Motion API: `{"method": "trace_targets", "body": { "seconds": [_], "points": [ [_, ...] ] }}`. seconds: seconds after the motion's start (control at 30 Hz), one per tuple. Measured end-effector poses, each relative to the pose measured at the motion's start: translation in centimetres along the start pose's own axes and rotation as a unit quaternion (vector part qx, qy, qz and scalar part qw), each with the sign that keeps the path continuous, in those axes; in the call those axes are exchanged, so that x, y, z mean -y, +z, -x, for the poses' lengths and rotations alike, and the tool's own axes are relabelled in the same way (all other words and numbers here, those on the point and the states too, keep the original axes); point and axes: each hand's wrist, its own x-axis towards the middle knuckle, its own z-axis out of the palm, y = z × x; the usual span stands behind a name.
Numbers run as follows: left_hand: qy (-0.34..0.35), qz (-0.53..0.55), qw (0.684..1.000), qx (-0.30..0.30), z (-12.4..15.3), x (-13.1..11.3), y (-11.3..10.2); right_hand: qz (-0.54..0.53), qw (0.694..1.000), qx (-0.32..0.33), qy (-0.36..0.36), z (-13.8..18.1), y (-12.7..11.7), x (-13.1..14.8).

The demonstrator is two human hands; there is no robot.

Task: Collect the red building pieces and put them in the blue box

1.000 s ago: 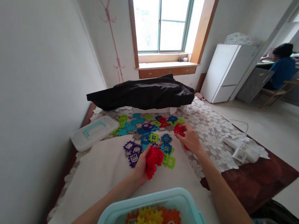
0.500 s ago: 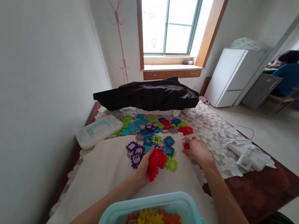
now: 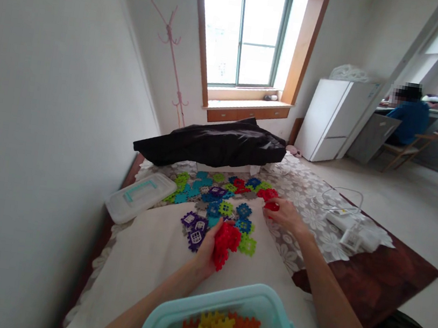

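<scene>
a stack of red tiles [image 3: 225, 242] is clasped in the left hand [image 3: 207, 249] over the white pillow [image 3: 149, 252], gathered by colour, while one red tile [image 3: 271, 206] is pinched by the right hand [image 3: 285, 215] beside the loose pile [image 3: 218, 196]

Bed [image 3: 370, 272] — lace cloth [image 3: 313, 191], pillow [image 3: 157, 253], scattered tiles [image 3: 218, 199].

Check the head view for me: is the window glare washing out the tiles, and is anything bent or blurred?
Head view: the window is blown out white, yet the red tiles in the left hand stay crisp and saturated; the right hand and loose tiles read clearly; wide-angle distortion bows the left wall; the teal box is cut off at the bottom edge.
</scene>
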Motion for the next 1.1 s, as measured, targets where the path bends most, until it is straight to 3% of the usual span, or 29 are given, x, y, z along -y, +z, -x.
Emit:
{"method": "trace_targets", "body": {
  "seconds": [0.13, 0.23, 0.4, 0.5, 0.77, 1.1],
  "points": [
    [0.003, 0.001, 1.000, 0.004, -0.2, 0.1, -0.2, -0.134, 0.981, -0.140, -0.011, -2.3, 0.6, -1.4],
    [0.011, 0.010, 1.000, 0.018, -0.3, 0.2, -0.3, -0.121, 0.973, -0.196, 0.015, -4.1, 1.9, -2.6],
    [0.012, -0.007, 1.000, 0.017, -0.4, 0.2, -0.8, 0.049, 0.987, -0.140, 0.066, -5.3, 4.9, -3.5],
    [0.004, -0.007, 1.000, 0.017, -0.2, 0.1, -0.8, 0.120, 0.986, -0.100, 0.054, -5.1, 5.9, -3.7],
    [-0.003, -0.002, 1.000, 0.000, -0.1, 0.1, -0.2, 0.158, 0.986, -0.051, 0.035, -5.0, 5.3, -3.8],
    [0.010, -0.032, 0.999, -0.003, 0.1, -0.1, 0.0, 0.130, 0.989, -0.061, -0.035, -5.0, 6.4, -3.0]
  ]
}}
